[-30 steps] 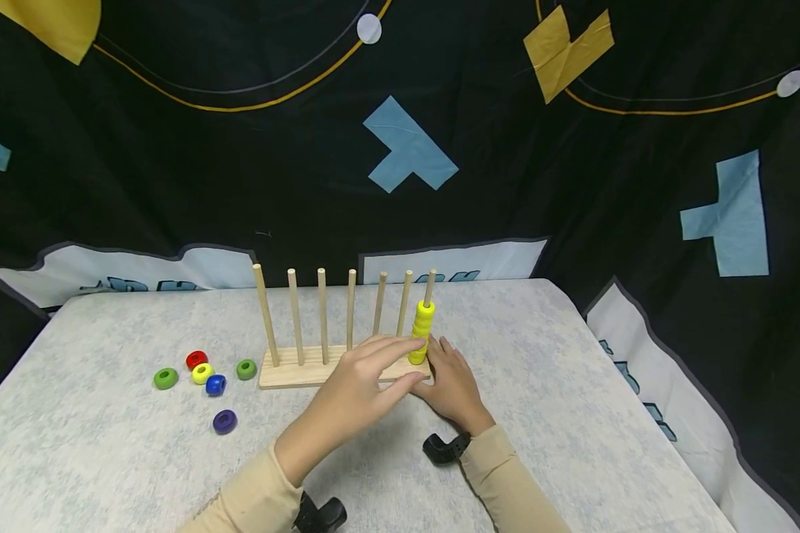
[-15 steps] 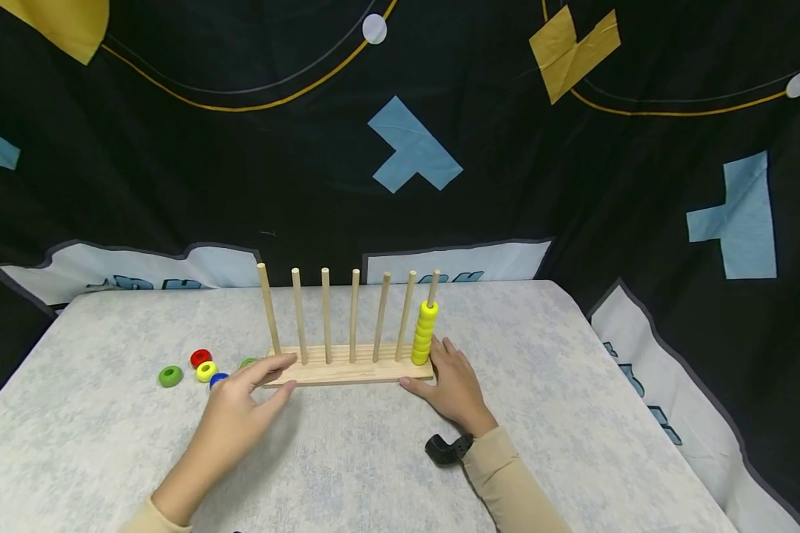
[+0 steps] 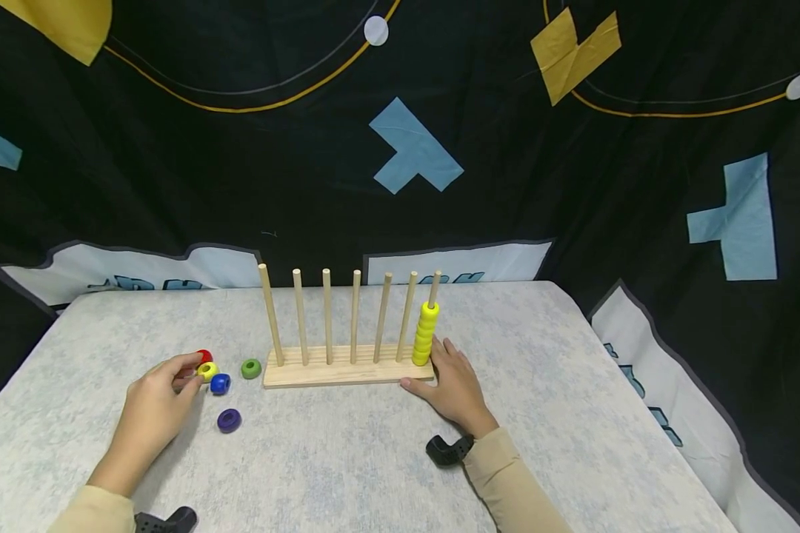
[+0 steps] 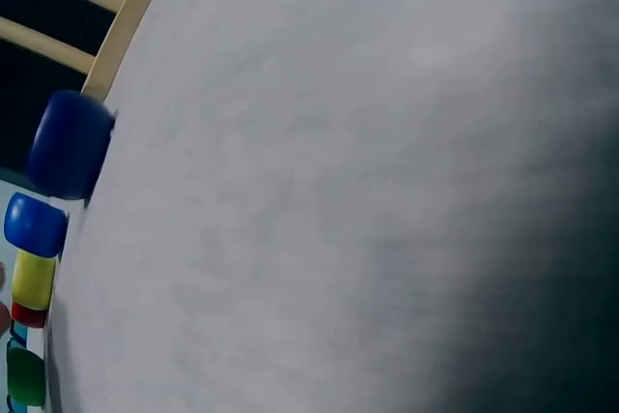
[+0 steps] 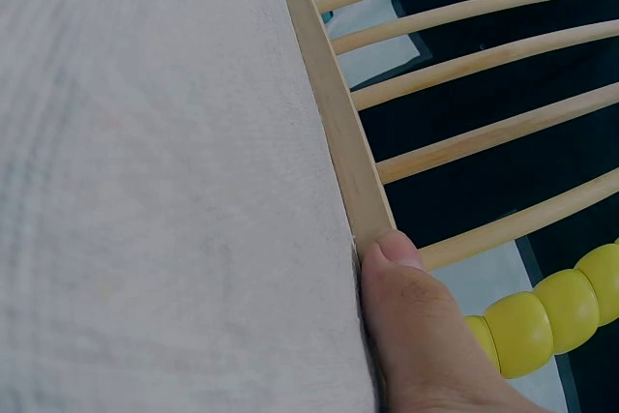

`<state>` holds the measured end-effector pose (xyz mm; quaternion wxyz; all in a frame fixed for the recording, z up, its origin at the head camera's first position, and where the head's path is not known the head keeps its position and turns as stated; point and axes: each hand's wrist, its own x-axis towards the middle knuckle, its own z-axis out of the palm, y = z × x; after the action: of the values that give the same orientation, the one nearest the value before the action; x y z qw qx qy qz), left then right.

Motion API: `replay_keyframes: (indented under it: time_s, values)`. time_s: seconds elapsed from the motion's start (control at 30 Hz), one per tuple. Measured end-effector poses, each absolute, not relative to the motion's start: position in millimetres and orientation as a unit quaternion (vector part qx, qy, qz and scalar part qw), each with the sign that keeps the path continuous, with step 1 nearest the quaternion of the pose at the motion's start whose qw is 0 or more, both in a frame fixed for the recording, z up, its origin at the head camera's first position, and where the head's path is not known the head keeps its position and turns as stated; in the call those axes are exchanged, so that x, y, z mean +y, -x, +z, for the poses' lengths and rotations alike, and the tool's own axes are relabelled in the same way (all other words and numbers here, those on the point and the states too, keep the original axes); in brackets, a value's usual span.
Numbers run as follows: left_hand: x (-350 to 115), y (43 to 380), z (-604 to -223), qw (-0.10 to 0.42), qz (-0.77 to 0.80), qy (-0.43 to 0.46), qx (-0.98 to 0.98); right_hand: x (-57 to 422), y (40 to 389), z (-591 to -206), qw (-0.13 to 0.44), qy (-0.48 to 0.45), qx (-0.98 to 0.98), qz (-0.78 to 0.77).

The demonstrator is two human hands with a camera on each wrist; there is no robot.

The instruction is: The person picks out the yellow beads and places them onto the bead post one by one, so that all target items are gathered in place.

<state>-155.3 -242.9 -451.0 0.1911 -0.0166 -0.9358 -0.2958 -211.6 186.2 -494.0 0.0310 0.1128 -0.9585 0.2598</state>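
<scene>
A wooden peg stand (image 3: 347,376) has a row of upright pegs, and yellow beads (image 3: 425,334) are stacked on its rightmost one. My right hand (image 3: 455,389) holds the stand's right end, the thumb (image 5: 411,326) against its front edge and the fingers around the end. At the left, my left hand (image 3: 148,411) is beside the loose beads. Its fingertips are near a yellow bead (image 3: 207,371) and a partly covered red bead (image 3: 204,357), with thumb and forefinger apart. A blue bead (image 3: 220,384) lies just right of the yellow one.
A purple bead (image 3: 229,420) lies nearer the front, and a green bead (image 3: 250,369) sits left of the stand. Another green bead (image 4: 26,374) shows in the left wrist view. A dark decorated cloth (image 3: 293,178) hangs behind the pale table (image 3: 347,459).
My left hand has moved left from the yellow stack, across the stand's left end, to the loose beads. The right hand stays at the stand's right end, and the stacked beads remain in place.
</scene>
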Motion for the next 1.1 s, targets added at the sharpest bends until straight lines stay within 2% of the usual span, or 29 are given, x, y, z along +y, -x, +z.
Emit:
replay_keyframes:
  time_s: [0.23,0.57,1.1]
  values:
    - [-247.5,164.6,-454.9,0.148,-0.275,0.011,-0.950,186.0,211.9,-492.3,0.033,-0.113,-0.958,0.261]
    - [-243.6,168.7,-457.6,0.158,-0.276,0.025,-0.948,185.9,211.4,-491.1,0.025,-0.110,-0.959,0.260]
    - [-237.3,170.8,-462.1,0.140,-0.268,0.013,-0.953,186.2,210.9,-493.9,0.028,-0.108,-0.960,0.257]
